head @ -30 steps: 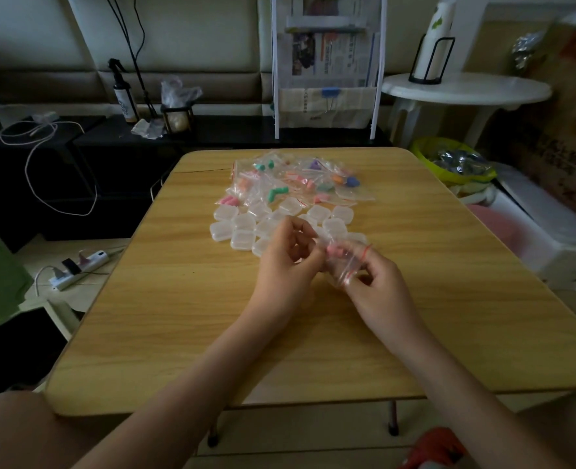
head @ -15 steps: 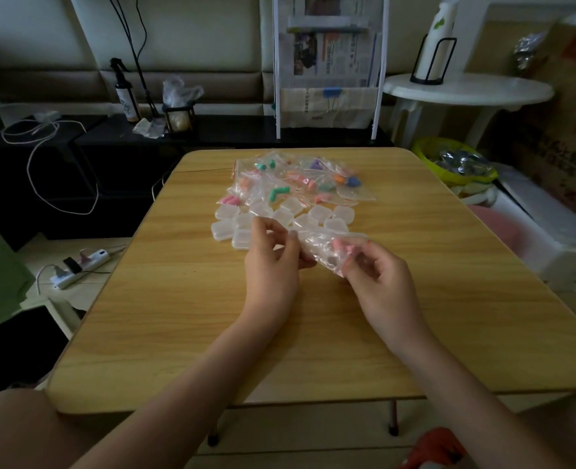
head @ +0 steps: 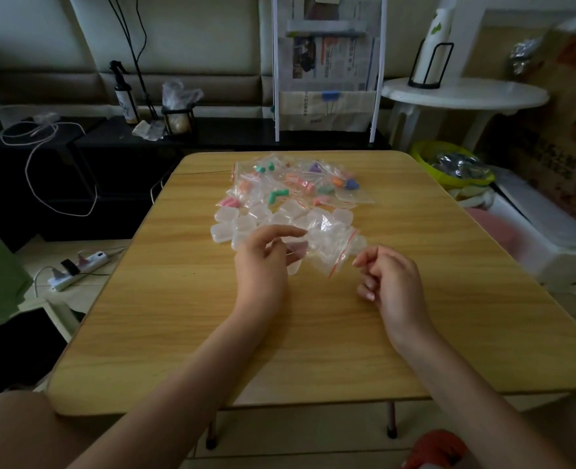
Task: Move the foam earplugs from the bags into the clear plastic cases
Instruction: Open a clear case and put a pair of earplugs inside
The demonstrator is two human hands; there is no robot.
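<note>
Over the table [head: 185, 299], the left hand [head: 263, 265] pinches a clear bag [head: 330, 247] by one edge between thumb and fingertips. The right hand [head: 390, 279] hangs just beside it, fingers loosely curled, holding nothing. Behind them, cases [head: 242, 225] sit clustered, with more bags of coloured earplugs [head: 278, 195] piled farther back.
</note>
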